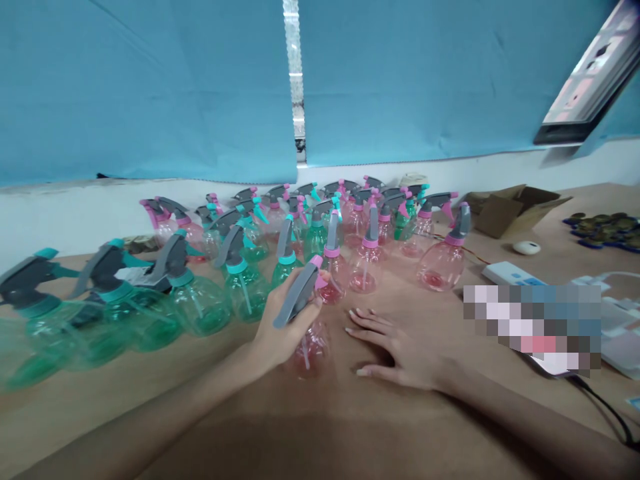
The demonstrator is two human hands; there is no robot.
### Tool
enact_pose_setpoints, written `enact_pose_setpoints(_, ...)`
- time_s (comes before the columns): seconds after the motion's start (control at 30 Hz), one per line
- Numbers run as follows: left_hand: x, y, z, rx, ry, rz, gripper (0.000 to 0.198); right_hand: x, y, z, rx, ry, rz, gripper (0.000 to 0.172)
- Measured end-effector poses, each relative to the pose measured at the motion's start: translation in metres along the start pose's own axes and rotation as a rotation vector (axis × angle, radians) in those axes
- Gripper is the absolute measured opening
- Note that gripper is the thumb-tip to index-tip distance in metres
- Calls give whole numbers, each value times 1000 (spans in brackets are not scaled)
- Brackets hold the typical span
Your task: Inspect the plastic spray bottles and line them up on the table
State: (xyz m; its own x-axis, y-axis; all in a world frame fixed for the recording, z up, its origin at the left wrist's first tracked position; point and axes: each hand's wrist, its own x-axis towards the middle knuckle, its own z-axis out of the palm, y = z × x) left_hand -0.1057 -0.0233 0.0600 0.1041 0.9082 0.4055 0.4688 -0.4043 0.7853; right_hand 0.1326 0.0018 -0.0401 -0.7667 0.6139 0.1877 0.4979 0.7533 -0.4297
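My left hand (280,327) is wrapped round the neck of a pink spray bottle (313,347) with a grey trigger head, holding it upright on the brown table (320,427). To the right of the bottle my right hand (395,347) lies flat on the table, fingers spread and holding nothing. Just beyond my hands stand several pink spray bottles (443,257) and several green spray bottles (245,280) in rows.
More green bottles (120,307) crowd the left side. A cardboard box (515,207), a white mouse (527,247), a white device (507,272) and papers lie on the right. A blue curtain (150,87) hangs behind, and a screen (590,80) hangs at upper right.
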Motion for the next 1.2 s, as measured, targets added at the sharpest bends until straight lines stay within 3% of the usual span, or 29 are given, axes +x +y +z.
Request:
enact_pose_setpoints(0.9,3,-3,-2,0,-44,111,5,0,0,-1,-1,-14,12,67)
enact_pose_setpoints(1.2,2,-5,-1,-15,-30,1,10,0,0,0,-5,-1,7,67)
